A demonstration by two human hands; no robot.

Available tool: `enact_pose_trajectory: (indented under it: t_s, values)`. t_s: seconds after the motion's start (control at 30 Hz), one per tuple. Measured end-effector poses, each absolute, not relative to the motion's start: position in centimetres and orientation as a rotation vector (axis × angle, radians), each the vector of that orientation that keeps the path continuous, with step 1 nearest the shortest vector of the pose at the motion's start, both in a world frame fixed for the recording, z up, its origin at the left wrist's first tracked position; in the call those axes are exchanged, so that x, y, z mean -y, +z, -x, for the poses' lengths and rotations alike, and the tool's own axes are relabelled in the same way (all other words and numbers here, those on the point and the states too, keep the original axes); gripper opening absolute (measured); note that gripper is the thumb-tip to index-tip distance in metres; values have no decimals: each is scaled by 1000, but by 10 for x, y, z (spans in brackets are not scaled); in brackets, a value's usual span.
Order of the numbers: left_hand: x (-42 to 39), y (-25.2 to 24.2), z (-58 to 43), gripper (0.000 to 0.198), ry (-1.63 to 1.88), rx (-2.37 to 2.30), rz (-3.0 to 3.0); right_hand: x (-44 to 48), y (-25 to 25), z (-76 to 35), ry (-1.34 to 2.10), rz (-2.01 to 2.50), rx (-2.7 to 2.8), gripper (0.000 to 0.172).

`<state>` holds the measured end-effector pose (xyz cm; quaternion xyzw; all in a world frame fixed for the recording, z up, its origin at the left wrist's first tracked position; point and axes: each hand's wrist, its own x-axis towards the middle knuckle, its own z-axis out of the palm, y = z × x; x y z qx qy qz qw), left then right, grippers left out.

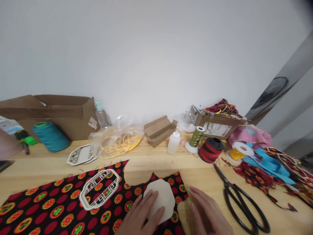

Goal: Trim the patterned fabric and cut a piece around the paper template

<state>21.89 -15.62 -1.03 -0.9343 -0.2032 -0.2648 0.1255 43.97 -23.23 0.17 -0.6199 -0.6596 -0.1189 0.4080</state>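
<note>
My left hand (143,215) lies with its fingers spread on a blank, cream-coloured scalloped plate (164,199), pressing it flat on the black fabric (66,209) with red and orange round motifs. Beside the fabric's right edge, my right hand (209,212) is curled around a blurred, pale yellow piece (185,215) whose kind I cannot make out. A cream lattice frame (84,199) of similar outline rests on the fabric to the left. Large black-handled scissors (241,204) lie on the table at the right of my right hand.
Along the back stand a white squeeze bottle (173,143), a small open cardboard box (159,130), and thread spools, one red and black (210,150). At left are a teal thread cone (51,136) and a large carton (66,112). Fabric scraps (251,173) pile up at right.
</note>
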Motion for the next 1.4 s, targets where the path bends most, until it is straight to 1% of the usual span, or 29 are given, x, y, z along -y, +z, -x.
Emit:
enact_pose_trajectory:
  t_s: [0.07, 0.13, 0.3, 0.4, 0.47, 0.53, 0.67, 0.73, 0.8, 0.93, 1.0, 1.1, 1.2, 1.3, 1.4]
  values:
    - [158, -20, -219, 37, -955, 644, 2683, 234, 2, -440, -330, 1551, 1672, 25]
    - [159, -29, -219, 35, -1063, 659, 2638, 234, 1, -440, -355, 1550, 1683, 26]
    - [157, -34, -222, 32, -934, 637, 2585, 226, 4, -435, -334, 1638, 1828, 29]
    - [154, -29, -222, 34, -934, 607, 2558, 216, 13, -428, -269, 1701, 1864, 32]
    - [153, -23, -221, 31, -894, 566, 2581, 205, 20, -424, -122, 1719, 1807, 31]
    - [152, -17, -219, 27, -834, 522, 2613, 191, 26, -421, 102, 1713, 1712, 28]
    - [151, -12, -219, 26, -845, 509, 2616, 167, 32, -423, 703, 1487, 1412, 20]
    - [151, -13, -220, 29, -846, 498, 2588, 162, 33, -426, 933, 1338, 1244, 20]
    - [151, -14, -222, 34, -844, 495, 2549, 161, 32, -430, 1025, 1259, 1131, 26]
    - [152, -9, -224, 33, -820, 516, 2523, 163, 26, -436, 885, 1345, 1066, 34]
    - [152, -4, -224, 32, -775, 480, 2537, 164, 24, -439, 702, 1449, 1115, 31]
    - [152, 1, -224, 36, -762, 457, 2532, 167, 24, -441, 333, 1589, 1287, 24]
    - [152, 2, -225, 38, -775, 467, 2525, 171, 27, -439, 57, 1562, 1427, 19]
    - [152, -1, -225, 40, -789, 467, 2526, 173, 29, -432, 39, 1481, 1647, 18]
    - [151, -6, -223, 35, -812, 489, 2549, 171, 27, -429, 60, 1510, 1839, 19]
